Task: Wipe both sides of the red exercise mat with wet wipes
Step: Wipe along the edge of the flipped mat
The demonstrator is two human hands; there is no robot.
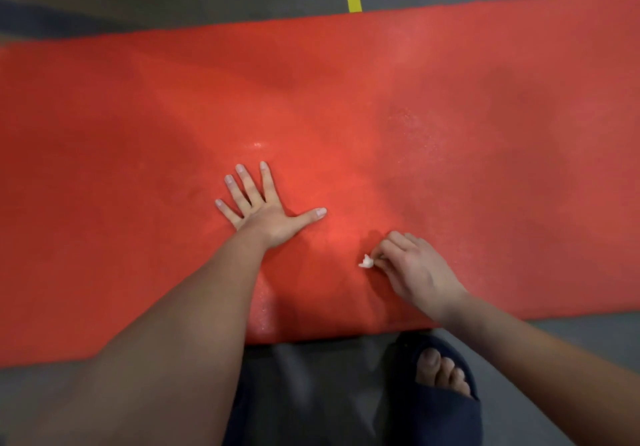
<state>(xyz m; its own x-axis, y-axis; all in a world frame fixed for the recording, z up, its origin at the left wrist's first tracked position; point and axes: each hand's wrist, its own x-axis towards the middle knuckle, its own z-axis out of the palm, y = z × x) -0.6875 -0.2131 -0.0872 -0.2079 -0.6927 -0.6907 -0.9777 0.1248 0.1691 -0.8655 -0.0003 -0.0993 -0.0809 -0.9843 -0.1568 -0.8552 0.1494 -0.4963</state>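
red mat (450, 106): soft, floppy, light; best lifted by its near edge. left hand (266, 210) pressed flat, fingers spread; right hand (412, 265) pinched wipe (366, 262).

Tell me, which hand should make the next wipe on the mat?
Right. The right hand pinches the wipe over the mat; the left hand lies flat on it, fingers spread, holding nothing, probably bracing it.
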